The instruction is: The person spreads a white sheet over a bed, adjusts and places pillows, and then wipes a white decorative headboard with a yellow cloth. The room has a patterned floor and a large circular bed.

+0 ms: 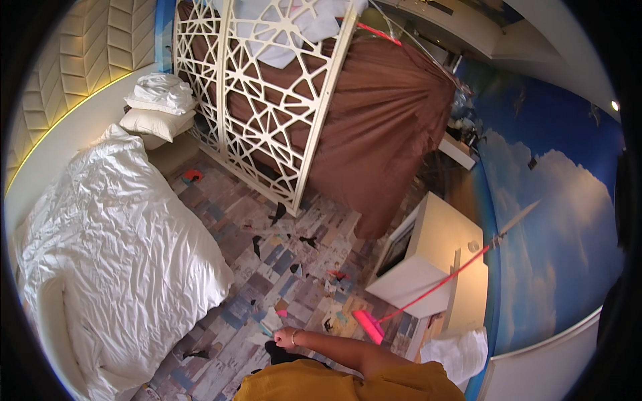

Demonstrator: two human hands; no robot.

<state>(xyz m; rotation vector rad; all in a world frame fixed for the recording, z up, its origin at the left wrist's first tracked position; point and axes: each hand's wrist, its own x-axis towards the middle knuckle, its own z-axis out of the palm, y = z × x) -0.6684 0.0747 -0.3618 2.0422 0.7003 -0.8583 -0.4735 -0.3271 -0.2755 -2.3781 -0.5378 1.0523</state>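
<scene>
My right hand (286, 338) is in front of my body at the lower middle, its fingers curled and a pale band around the wrist. Just beyond the knuckles is a white and teal scrap (271, 321); whether the fingers grip it or it lies on the floor is unclear. My left hand is out of view. Scattered over the patchwork wood-look floor (296, 255) are black scraps (308, 241), a pink scrap (281, 313) and red pieces (338, 274). To the right, a pink broom (369, 326) stands with its red pole leaning towards the wall.
A bed with a rumpled white duvet (125, 235) fills the left side. Stacked pillows (156, 123) stand beyond it. A white lattice screen (261, 133) and brown cloth (376, 135) rise ahead. On the right are a white cabinet (436, 255) and a white towel (457, 353).
</scene>
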